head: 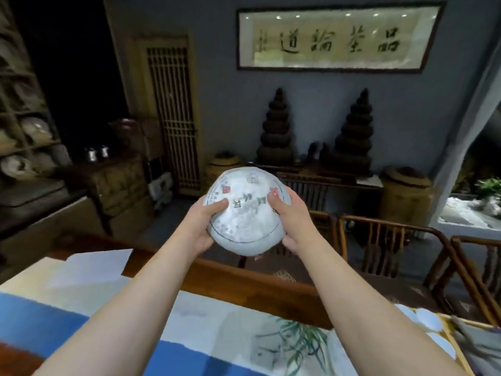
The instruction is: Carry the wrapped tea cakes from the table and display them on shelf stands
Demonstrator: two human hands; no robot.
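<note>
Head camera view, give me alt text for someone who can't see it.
Two bare hands, left hand and right hand, hold a round wrapped tea cake up above a wooden table. Behind are chairs, a framed calligraphy scroll on the wall, and a shelf at left.

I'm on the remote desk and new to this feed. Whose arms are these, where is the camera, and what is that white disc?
There is only one picture, from a camera worn on a person's head, looking forward and down. The two bare arms are that person's. The left hand and the right hand grip one paper-wrapped tea cake between them, thumbs on its printed face, raised above the table. A painted cloth covers the near part of the table. Shelves at far left already hold similar wrapped discs. Wooden chairs stand beyond the table.
</note>
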